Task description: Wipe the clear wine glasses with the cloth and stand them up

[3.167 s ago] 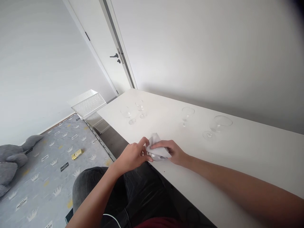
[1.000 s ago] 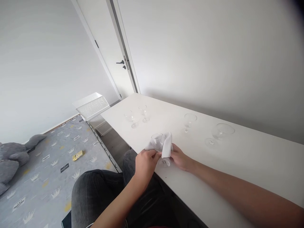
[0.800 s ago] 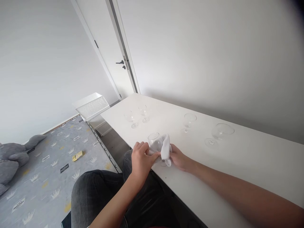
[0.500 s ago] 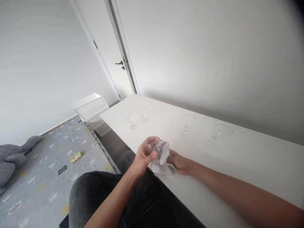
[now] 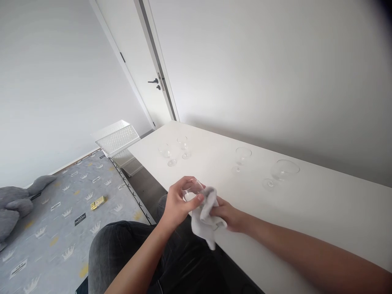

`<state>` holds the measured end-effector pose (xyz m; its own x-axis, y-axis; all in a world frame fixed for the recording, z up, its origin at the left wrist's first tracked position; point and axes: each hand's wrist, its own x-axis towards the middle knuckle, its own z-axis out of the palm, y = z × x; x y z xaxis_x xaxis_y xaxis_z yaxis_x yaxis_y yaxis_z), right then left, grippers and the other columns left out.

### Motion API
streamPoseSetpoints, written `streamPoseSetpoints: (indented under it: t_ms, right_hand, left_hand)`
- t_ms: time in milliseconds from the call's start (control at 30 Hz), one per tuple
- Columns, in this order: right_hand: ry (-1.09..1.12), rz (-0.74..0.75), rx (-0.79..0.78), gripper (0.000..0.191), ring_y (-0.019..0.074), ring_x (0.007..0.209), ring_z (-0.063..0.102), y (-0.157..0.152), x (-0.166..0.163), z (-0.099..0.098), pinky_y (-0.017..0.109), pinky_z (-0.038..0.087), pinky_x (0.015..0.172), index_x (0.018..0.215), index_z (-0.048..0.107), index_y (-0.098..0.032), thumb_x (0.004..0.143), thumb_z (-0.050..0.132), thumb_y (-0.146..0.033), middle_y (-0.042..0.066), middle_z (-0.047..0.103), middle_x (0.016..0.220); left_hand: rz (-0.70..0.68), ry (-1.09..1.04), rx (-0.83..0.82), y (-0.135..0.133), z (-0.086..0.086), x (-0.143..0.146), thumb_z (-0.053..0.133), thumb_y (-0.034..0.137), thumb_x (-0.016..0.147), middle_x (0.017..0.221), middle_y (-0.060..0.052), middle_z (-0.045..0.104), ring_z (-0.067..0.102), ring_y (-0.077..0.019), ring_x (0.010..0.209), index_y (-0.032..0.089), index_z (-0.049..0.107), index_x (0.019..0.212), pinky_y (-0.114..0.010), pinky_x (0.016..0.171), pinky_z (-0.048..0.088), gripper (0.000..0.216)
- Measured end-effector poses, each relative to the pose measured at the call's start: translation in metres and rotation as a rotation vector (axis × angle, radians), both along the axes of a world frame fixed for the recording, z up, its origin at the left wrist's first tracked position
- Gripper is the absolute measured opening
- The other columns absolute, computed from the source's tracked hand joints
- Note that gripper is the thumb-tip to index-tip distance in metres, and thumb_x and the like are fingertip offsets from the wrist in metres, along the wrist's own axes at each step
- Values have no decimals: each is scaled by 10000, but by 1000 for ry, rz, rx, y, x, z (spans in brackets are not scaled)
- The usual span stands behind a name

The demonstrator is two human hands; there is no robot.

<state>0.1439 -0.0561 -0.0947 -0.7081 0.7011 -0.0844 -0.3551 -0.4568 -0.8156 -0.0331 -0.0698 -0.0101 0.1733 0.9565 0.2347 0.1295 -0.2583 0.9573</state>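
Note:
My left hand (image 5: 180,200) is wrapped around the bowl of a clear stemmed glass (image 5: 192,188), its rim tilted toward the left. A white cloth (image 5: 206,220) covers the glass's right end, so the stem and foot are hidden. My right hand (image 5: 229,214) grips the bunched cloth against that end, and a loose corner hangs down past the table edge. Both hands are over the near edge of the white table (image 5: 208,153).
Two clear stemmed glasses (image 5: 183,143) stand toward the table's far left. Two more glasses (image 5: 284,169) stand on the right side near the wall. A perforated white rack (image 5: 118,139) is beyond the left end. A yellow packet (image 5: 98,203) lies on the grey mat (image 5: 61,228).
The glass has shifted slightly left with my left hand, showing more of its bowl. The cloth has been drawn around its right end and now hangs lower.

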Motion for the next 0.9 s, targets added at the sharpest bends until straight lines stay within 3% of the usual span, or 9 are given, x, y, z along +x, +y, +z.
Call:
streamPoseSetpoints:
  t_ms: [133, 200, 400, 567, 633, 733, 767, 833, 900]
  right_hand:
    - [110, -382, -141, 302, 239, 942, 667, 14, -2, 1, 374, 520, 880, 1091, 750, -217, 891, 772, -443, 68, 740, 1029]
    - [140, -394, -186, 330, 257, 1048, 673, 17, -3, 2, 394, 512, 968, 1172, 740, -238, 916, 743, -448, 66, 745, 1122]
    - [264, -6, -311, 486, 231, 1094, 654, 5, 3, 19, 360, 510, 991, 1194, 730, -232, 981, 568, -637, 77, 712, 1178]
    - [119, 27, -237, 373, 159, 812, 608, 3, 4, 24, 298, 501, 839, 939, 735, -193, 974, 635, -551, 45, 663, 886]
    - [63, -93, -179, 298, 174, 832, 610, 1, 1, 21, 306, 499, 832, 909, 726, -209, 944, 698, -504, 39, 663, 880]
    - [131, -276, -100, 235, 212, 984, 632, -3, -3, 17, 325, 504, 882, 1024, 721, -257, 898, 771, -449, 36, 692, 1012]
    - [156, -299, -92, 239, 212, 995, 632, -3, -3, 16, 325, 505, 879, 1048, 716, -261, 890, 783, -428, 34, 693, 1030]
    - [163, -288, -147, 238, 186, 860, 622, -1, -2, 16, 305, 506, 775, 994, 709, -232, 888, 786, -430, 27, 677, 923]
    - [158, -231, -254, 288, 144, 702, 563, 3, 0, 16, 277, 480, 674, 863, 685, -190, 902, 764, -464, 8, 613, 762]
  left_hand:
    - [332, -100, 160, -5, 2, -3, 837, 279, 829, 1112, -93, 763, 750, -260, 1039, 205, 628, 1142, -393, 853, 648, 383]
    - [406, -123, 330, -10, 1, -3, 849, 237, 807, 1143, -85, 751, 747, -265, 1073, 224, 600, 1202, -411, 846, 669, 467]
    - [23, 224, 504, -24, -15, 1, 909, 215, 714, 1138, -114, 791, 778, -294, 1048, 227, 640, 1178, -451, 902, 675, 536]
    - [-439, 389, 267, -32, -14, 9, 829, 288, 820, 1098, -130, 810, 773, -322, 1087, 224, 725, 1015, -494, 1006, 631, 230]
    - [-257, 297, 242, -32, -11, 14, 858, 294, 786, 1096, -130, 805, 777, -313, 1051, 226, 709, 1055, -473, 959, 653, 314]
    - [205, 35, 236, -29, -8, 21, 868, 257, 777, 1143, -103, 776, 756, -280, 1078, 244, 609, 1205, -455, 920, 668, 501]
    - [253, -13, 227, -28, -7, 22, 861, 242, 787, 1164, -94, 764, 744, -274, 1113, 251, 579, 1237, -457, 931, 664, 532]
    - [113, 14, 231, -23, -3, 21, 850, 223, 802, 1194, -93, 755, 727, -274, 1160, 253, 579, 1243, -460, 965, 648, 519]
    - [-233, 131, 261, -19, 2, 17, 833, 216, 824, 1227, -114, 754, 725, -282, 1173, 242, 629, 1221, -453, 991, 633, 448]
